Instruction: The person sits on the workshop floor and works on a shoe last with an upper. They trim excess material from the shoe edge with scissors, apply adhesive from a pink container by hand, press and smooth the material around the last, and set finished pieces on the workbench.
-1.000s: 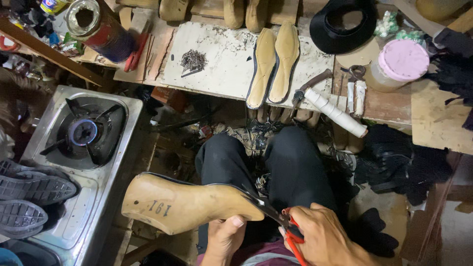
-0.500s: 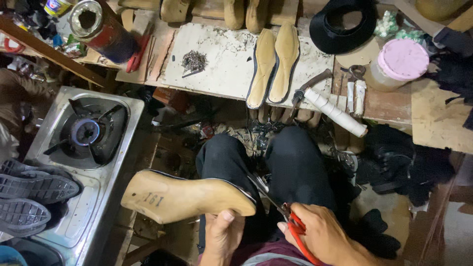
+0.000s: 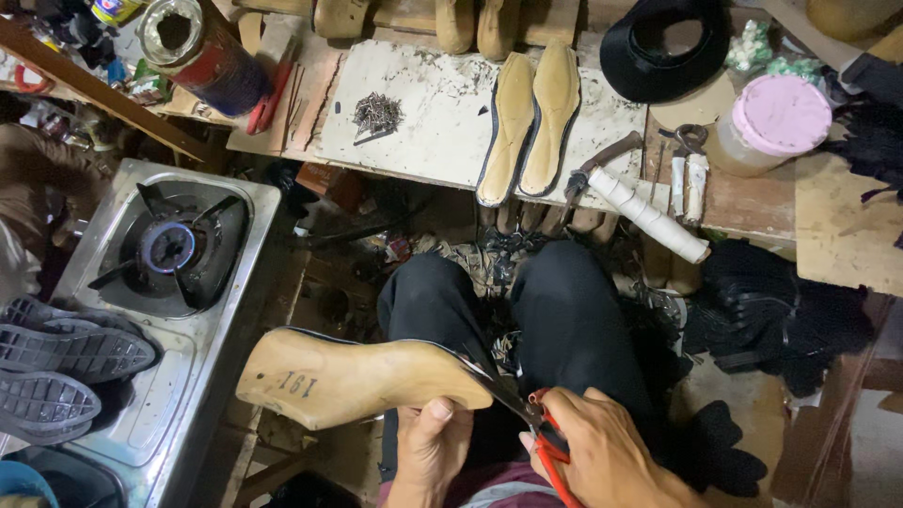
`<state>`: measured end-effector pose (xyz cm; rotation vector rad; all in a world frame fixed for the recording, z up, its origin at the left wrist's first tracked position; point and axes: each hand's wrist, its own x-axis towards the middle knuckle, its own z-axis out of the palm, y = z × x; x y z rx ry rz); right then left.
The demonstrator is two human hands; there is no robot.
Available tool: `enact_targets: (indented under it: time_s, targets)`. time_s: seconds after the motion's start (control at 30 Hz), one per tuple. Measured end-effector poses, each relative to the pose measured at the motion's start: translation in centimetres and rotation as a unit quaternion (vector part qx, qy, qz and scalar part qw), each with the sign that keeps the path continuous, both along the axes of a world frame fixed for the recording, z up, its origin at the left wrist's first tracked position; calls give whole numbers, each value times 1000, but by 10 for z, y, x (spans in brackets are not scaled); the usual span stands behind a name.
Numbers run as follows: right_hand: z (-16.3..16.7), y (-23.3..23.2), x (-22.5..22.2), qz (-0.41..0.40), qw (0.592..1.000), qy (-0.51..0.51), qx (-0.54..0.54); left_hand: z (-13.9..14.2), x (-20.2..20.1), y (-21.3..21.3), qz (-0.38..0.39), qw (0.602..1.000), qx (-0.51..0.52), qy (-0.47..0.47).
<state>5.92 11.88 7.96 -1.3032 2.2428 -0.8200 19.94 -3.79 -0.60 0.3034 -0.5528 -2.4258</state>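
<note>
My left hand (image 3: 431,448) grips the heel end of a wooden shoe last (image 3: 348,378), which lies on its side over my lap with its toe pointing left. A dark strip runs along its edge. Red-handled scissors (image 3: 538,428) are held in my right hand (image 3: 602,453), their blades at the last's heel end where the dark material meets the wood. My knees in black trousers (image 3: 527,310) are below the last.
A gas stove (image 3: 169,254) stands at left with black shoe soles (image 3: 56,362) beside it. On the bench ahead lie two insoles (image 3: 531,118), a pile of nails (image 3: 376,113), a hammer (image 3: 649,212), pincers (image 3: 687,160), a pink-lidded tub (image 3: 776,122) and a can (image 3: 202,56).
The last and both hands sit slightly lower and further right in view; the scissors stay at the heel end. The grip is unchanged.
</note>
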Motion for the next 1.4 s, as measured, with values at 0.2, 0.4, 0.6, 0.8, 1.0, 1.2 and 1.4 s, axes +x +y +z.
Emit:
enact_targets:
  time_s: [0.2, 0.4, 0.6, 0.8, 1.0, 1.2, 1.4]
  targets:
    - [-2, 5, -2, 3, 998, 30, -63, -10, 9, -3, 0, 1000, -5, -11]
    - [-4, 8, -5, -32, 999, -32, -16, -2, 6, -4, 15, 1000, -2, 0]
    - [3, 2, -1, -43, 999, -10, -29, 17, -1, -9, 35, 997, 65, -10]
    - [6, -6, 4, -4, 997, 22, -70, 17, -4, -5, 41, 996, 76, -9]
    - [-9, -2, 2, -15, 999, -12, -51, 10, 2, -5, 30, 997, 64, -16]
    - [-21, 4, -1, -132, 983, -123, -27, 5, 7, -12, -24, 995, -25, -90]
    - [-39, 6, -35, -170, 920, -321, -145, 48, 14, -39, -283, 863, -341, -243]
